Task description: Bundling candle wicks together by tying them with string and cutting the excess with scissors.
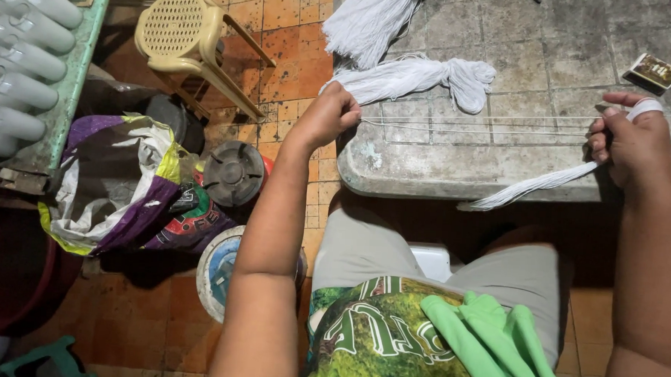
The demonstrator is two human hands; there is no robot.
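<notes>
Orange floor tiles [281,50] lie beneath a worn grey stone table [442,174], seen above the seated person's lap. Left hand [330,114], fingers curled shut, pinches one end of the white strings [474,127] at the table's edge. These strands run taut to the right hand [633,141], closed around them, with white thread wound on its forefinger and a loose tail hanging below. Farther back rests a knotted white yarn bundle [419,75]; a yellow plastic chair [187,35] stands beyond.
</notes>
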